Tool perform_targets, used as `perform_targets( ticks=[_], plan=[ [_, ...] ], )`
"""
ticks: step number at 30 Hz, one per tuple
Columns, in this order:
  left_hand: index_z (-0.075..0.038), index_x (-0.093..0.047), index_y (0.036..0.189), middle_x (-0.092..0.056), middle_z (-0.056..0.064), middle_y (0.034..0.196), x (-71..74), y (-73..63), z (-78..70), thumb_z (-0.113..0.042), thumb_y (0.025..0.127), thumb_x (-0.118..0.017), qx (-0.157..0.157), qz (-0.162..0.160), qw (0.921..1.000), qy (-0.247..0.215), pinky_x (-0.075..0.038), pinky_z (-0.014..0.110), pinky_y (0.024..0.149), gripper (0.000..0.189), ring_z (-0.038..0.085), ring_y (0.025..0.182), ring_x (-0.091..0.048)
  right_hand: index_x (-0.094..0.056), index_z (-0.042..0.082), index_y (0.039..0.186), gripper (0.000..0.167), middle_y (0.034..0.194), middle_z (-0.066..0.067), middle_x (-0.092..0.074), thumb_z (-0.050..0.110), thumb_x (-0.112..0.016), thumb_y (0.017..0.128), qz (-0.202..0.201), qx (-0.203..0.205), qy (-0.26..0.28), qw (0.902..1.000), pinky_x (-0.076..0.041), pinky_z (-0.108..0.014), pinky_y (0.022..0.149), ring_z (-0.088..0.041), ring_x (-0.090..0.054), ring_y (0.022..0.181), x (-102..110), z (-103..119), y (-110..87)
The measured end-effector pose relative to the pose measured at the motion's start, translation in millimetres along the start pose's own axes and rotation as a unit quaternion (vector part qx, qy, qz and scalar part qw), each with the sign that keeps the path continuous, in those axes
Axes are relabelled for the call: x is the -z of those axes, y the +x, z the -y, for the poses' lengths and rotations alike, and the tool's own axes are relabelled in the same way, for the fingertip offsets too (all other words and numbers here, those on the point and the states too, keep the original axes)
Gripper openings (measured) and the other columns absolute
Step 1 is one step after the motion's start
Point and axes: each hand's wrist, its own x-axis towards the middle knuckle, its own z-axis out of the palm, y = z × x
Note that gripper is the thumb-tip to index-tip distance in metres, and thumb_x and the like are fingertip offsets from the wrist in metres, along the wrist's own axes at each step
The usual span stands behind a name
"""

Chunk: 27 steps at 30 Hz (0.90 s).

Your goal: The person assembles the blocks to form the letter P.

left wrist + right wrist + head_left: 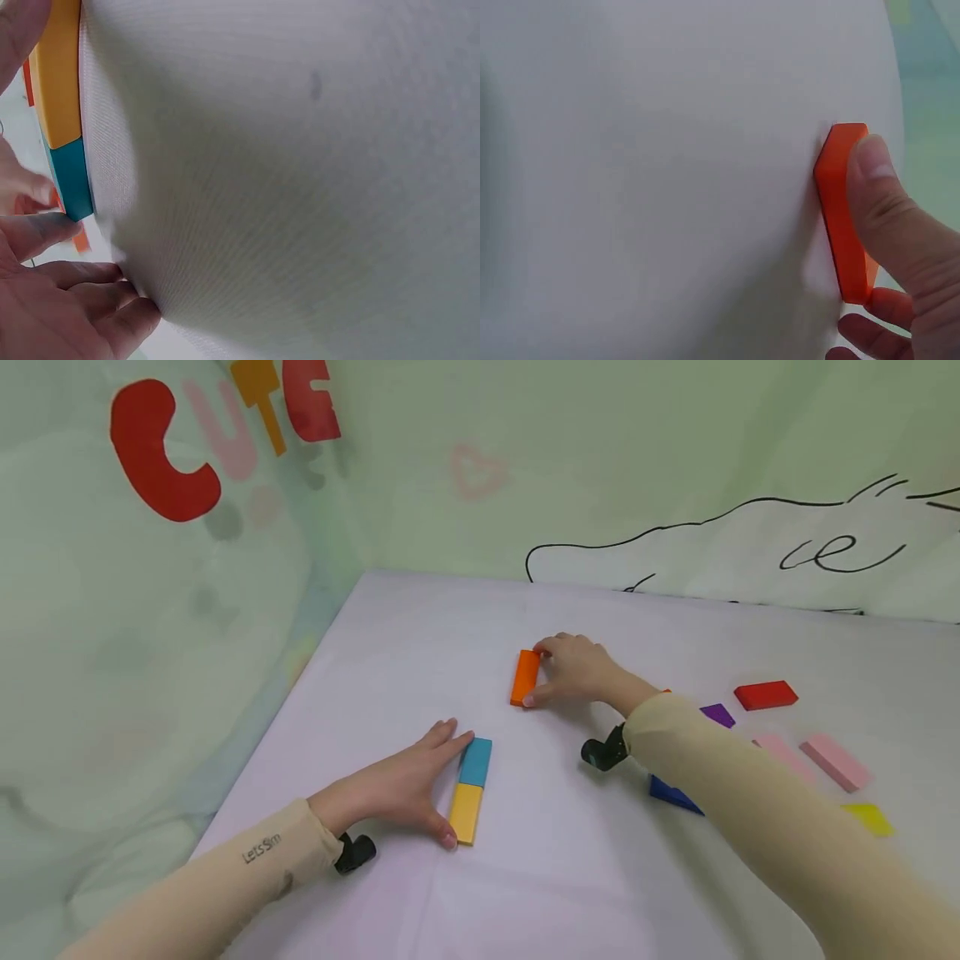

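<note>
A light blue block [476, 762] and a yellow-orange block [466, 814] lie end to end on the table. My left hand [408, 781] spans them, thumb at the near end of the yellow-orange block and index finger at the blue block's far end; its other fingers are spread on the cloth, as the left wrist view shows. Farther back, my right hand [581, 670] pinches an orange block [525, 677] lengthwise between thumb and fingers. In the right wrist view the thumb overlaps one end of the orange block [842, 217], with fingertips at the other.
To the right lie a red block [766, 695], a purple block [717, 715], two pink blocks [836, 762], a yellow block [868, 818] and a dark blue block [675, 795], some partly hidden by the right sleeve [750, 802]. Printed cloth hangs behind the white table [420, 635].
</note>
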Motion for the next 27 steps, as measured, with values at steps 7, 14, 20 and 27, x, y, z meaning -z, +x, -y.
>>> perform_targets(
  ticks=[7, 14, 20, 27],
  plan=[
    [-0.011, -0.022, 0.164, -0.008, 0.014, 0.173, 0.5, 3.1, -2.0, -0.038, 0.067, -0.096, 0.000, 0.006, 1.0000, 0.005, -0.032, 0.049, 0.125, 0.124, 0.030, 0.161, -0.009, -0.051, 0.004, 0.146, 0.085, 0.140, -0.025, -0.055, 0.044, -0.086, 0.080, -0.005, 0.050, 0.043, 0.9978, -0.047, -0.056, 0.110, -0.043, -0.053, 0.127, -19, 30, 2.1],
    [-0.008, -0.022, 0.163, -0.008, 0.015, 0.173, 1.4, 0.7, 1.6, -0.036, 0.067, -0.097, -0.003, 0.003, 0.9999, -0.011, -0.030, 0.050, 0.126, 0.125, 0.032, 0.161, -0.007, -0.053, 0.004, 0.144, 0.083, 0.139, -0.025, -0.055, 0.044, -0.086, 0.079, -0.012, 0.078, 0.070, 0.9944, -0.048, -0.054, 0.108, -0.041, -0.053, 0.125, -29, 42, -2.5],
    [-0.005, -0.021, 0.162, -0.009, 0.018, 0.173, 0.8, -0.3, 2.3, -0.034, 0.067, -0.097, -0.016, -0.002, 0.9997, -0.019, -0.027, 0.051, 0.127, 0.126, 0.034, 0.161, -0.006, -0.053, 0.002, 0.143, 0.083, 0.140, -0.025, -0.054, 0.044, -0.086, 0.080, -0.013, 0.080, 0.072, 0.9941, -0.048, -0.053, 0.109, -0.041, -0.053, 0.124, -30, 45, -6.7],
    [-0.004, -0.015, 0.162, -0.011, 0.019, 0.172, 2.2, -1.4, 1.8, -0.033, 0.066, -0.098, -0.029, -0.005, 0.9993, -0.024, -0.023, 0.052, 0.128, 0.130, 0.036, 0.161, -0.007, -0.052, 0.001, 0.144, 0.083, 0.141, -0.025, -0.053, 0.043, -0.086, 0.081, -0.010, 0.079, 0.069, 0.9945, -0.048, -0.053, 0.110, -0.040, -0.051, 0.126, -30, 44, -9.5]
  ],
)
